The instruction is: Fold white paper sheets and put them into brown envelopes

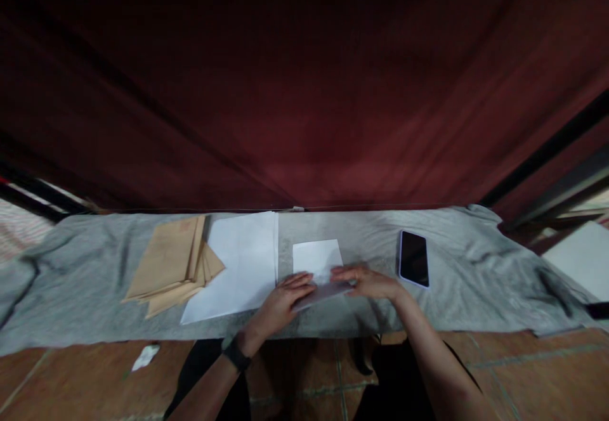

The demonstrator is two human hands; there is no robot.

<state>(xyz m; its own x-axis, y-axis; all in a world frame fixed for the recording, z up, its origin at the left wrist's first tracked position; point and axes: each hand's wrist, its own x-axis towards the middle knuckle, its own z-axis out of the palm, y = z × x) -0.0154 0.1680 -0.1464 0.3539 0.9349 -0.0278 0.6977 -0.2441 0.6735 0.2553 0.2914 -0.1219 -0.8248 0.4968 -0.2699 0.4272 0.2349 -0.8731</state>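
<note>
A folded white sheet of paper (pixel 318 260) lies on the grey cloth (pixel 466 262) in front of me. My left hand (pixel 284 299) rests on its near left edge, fingers bent and pressed on the paper. My right hand (pixel 367 280) presses its near right edge, fingers stretched flat toward the left hand. The near flap of the sheet is lifted and blurred between the two hands. A black band sits on my left wrist.
A stack of white sheets (pixel 238 262) lies left of the folded one, with several brown envelopes (pixel 171 262) further left. A black phone (pixel 413 259) lies to the right. A dark red curtain (pixel 304 91) hangs behind. A paper scrap (pixel 145 357) is on the tiled floor.
</note>
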